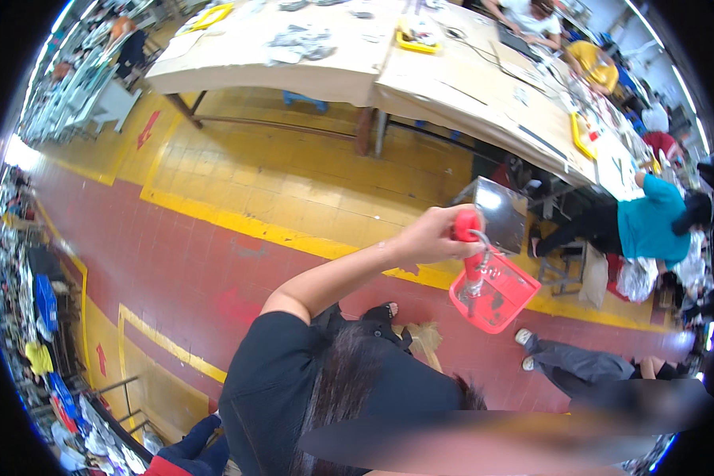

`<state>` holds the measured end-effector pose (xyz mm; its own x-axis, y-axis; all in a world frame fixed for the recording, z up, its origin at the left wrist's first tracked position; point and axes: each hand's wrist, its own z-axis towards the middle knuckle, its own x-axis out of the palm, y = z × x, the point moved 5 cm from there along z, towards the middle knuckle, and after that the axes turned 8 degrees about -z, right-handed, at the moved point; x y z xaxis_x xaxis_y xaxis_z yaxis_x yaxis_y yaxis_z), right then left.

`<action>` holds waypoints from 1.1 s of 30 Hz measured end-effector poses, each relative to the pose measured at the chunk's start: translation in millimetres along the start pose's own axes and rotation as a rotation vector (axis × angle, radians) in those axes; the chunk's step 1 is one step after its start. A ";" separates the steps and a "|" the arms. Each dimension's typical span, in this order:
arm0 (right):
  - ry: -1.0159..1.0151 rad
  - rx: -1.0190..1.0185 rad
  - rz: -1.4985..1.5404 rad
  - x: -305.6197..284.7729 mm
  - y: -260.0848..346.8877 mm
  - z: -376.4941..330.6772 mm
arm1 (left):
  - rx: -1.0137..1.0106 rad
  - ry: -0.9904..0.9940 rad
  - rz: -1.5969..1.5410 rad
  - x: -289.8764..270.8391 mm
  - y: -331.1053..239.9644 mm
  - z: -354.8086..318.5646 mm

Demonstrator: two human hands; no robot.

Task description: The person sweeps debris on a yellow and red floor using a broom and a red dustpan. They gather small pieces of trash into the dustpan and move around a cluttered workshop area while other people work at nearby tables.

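My left hand (444,236) reaches out at the middle of the view, with its fingers wrapped round an upright red handle (467,226). A small red plastic basket (519,300) hangs just below the hand, with a few small dark and pale bits in its bottom. Beside my fingers, a curved metal ring (481,237) shows against the handle. How the ring is attached cannot be made out. My right hand does not show; the lower edge of the view is smeared.
Long paper-covered tables (270,75) stand ahead, with grey pieces and yellow trays (417,46) on them. A shiny metal box (500,214) is on the floor just beyond my hand. To the right are a seated person in teal (650,222) and another in grey trousers (567,361).
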<state>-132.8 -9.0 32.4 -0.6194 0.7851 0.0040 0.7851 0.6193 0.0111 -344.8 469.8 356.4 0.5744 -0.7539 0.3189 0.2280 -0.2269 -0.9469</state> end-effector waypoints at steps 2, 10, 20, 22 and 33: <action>0.018 -0.017 -0.019 33.4 6.1 12.6 | 0.067 -0.113 0.100 -59.7 -23.8 -61.6; 0.150 -0.082 -0.074 272.0 -15.5 63.8 | 0.169 -0.652 0.392 -269.0 -59.9 -328.8; -0.033 -0.001 -0.619 614.2 -95.4 104.1 | 0.009 -1.229 0.565 -481.0 -63.3 -568.3; -0.008 -0.079 -0.498 669.1 -90.8 110.8 | -0.025 -1.348 0.688 -523.2 -60.9 -612.3; -0.255 0.043 -0.526 952.5 -103.0 180.9 | -0.593 -1.926 0.933 -718.1 -51.8 -862.4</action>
<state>-802.5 676.9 -145.9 -0.9088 0.3465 -0.2322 0.3755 0.9220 -0.0939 -1447.1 491.2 140.6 0.2801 0.5244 -0.8041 -0.4685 -0.6564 -0.5913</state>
